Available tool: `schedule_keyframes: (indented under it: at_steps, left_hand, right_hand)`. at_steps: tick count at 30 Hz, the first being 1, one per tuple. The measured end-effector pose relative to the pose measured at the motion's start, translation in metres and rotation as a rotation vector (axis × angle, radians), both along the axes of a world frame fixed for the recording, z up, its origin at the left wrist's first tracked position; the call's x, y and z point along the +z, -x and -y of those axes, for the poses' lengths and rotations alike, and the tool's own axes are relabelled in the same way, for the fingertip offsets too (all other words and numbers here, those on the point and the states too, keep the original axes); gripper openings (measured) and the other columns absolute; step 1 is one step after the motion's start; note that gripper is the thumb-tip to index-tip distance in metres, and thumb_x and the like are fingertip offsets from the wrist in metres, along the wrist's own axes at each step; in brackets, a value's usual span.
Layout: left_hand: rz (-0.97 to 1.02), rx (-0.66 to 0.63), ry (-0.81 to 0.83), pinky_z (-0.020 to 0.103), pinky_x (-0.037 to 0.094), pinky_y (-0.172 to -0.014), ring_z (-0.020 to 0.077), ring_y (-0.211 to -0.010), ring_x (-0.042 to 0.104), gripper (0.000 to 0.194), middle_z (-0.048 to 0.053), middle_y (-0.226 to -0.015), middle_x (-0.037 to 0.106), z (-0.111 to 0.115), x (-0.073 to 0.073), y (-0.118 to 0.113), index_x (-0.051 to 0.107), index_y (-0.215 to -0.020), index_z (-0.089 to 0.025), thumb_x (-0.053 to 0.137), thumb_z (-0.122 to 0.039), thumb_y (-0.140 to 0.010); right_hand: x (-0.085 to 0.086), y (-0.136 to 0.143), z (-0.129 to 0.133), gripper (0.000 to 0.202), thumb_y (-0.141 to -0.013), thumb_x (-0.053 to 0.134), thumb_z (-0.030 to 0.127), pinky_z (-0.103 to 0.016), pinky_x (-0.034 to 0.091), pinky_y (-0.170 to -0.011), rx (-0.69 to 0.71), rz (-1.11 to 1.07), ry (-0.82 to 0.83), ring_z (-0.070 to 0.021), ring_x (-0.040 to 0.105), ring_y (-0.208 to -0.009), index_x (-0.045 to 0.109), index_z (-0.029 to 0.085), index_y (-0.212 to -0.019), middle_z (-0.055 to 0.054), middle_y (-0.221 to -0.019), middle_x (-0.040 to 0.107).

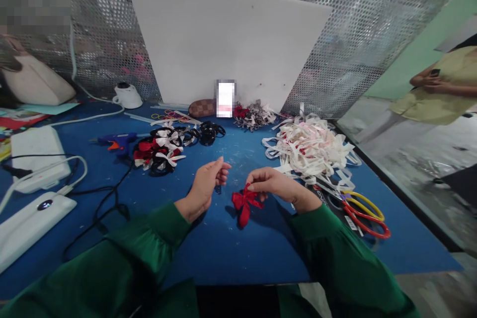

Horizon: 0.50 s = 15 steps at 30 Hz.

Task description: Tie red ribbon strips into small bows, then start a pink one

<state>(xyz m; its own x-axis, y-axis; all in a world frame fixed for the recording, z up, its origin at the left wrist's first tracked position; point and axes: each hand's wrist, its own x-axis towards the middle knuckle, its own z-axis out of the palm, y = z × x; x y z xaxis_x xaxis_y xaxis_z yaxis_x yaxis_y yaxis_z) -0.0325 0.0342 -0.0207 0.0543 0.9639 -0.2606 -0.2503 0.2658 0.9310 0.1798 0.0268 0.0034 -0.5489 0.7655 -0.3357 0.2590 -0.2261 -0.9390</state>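
Note:
My right hand (pixel 269 182) pinches a red ribbon bow (pixel 244 203) between thumb and fingertips. The bow's loops and tail hang down over the blue table. To its left is my left hand (pixel 206 186), apart from the bow, with fingers curled in and the thumb against them. Whatever the left fingers hold, if anything, is too small or hidden to name. A small dark piece (pixel 218 190) shows just below those fingers. Beyond the left hand lies a pile of black hair ties with red and white bows (pixel 158 149).
White ribbon pieces (pixel 313 146) are heaped at right, beside red-and-yellow-handled scissors (pixel 367 216). A blue glue gun (pixel 117 141), a white power bank (pixel 33 226) and cables lie at left. A white board (pixel 227 39) stands behind a lit phone (pixel 225 99). Another person (pixel 439 84) stands at far right.

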Motion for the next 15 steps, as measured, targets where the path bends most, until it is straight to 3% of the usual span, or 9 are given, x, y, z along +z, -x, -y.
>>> schedule_keyframes:
  at_steps: [5,8,12,15]
  left_hand:
    - [0.03,0.003,0.008,0.023,0.043,-0.055,0.0099,-0.059,0.053,0.048,0.002,-0.069,0.059,0.001,-0.001,-0.002,0.071,-0.08,-0.011,0.072,-0.058,-0.072]
    - [0.031,-0.034,-0.001,0.022,0.042,-0.054,0.0091,-0.058,0.051,0.046,0.002,-0.069,0.058,0.0,-0.003,-0.001,0.071,-0.08,-0.011,0.072,-0.057,-0.073]
    - [0.026,-0.069,0.0,0.022,0.041,-0.054,0.0091,-0.058,0.051,0.043,0.001,-0.068,0.058,0.0,-0.005,0.0,0.071,-0.079,-0.012,0.072,-0.054,-0.072]
    - [0.02,-0.093,0.012,0.022,0.04,-0.054,0.0085,-0.056,0.05,0.04,0.001,-0.068,0.058,0.0,-0.004,0.0,0.071,-0.078,-0.011,0.072,-0.051,-0.072]
  right_hand:
    - [-0.007,-0.001,-0.019,0.028,-0.068,0.077,0.039,-0.018,0.035,-0.046,-0.353,-0.008,-0.072,-0.0068,0.054,-0.047,0.066,0.015,-0.077,0.003,-0.058,0.062]
    - [-0.001,0.001,-0.05,0.025,-0.063,0.081,0.031,-0.019,0.035,-0.043,-0.588,-0.003,-0.105,-0.0074,0.051,-0.045,0.065,0.014,-0.072,0.002,-0.053,0.059]
    - [0.022,0.007,-0.118,0.016,-0.077,0.074,0.024,-0.019,0.039,-0.045,-0.781,0.027,-0.21,-0.0087,0.058,-0.055,0.061,0.015,-0.08,-0.001,-0.067,0.064]
    - [0.039,0.012,-0.167,0.021,-0.094,0.058,0.026,-0.025,0.054,-0.068,-0.85,0.086,-0.259,-0.0131,0.066,-0.083,0.061,0.014,-0.111,-0.007,-0.102,0.068]
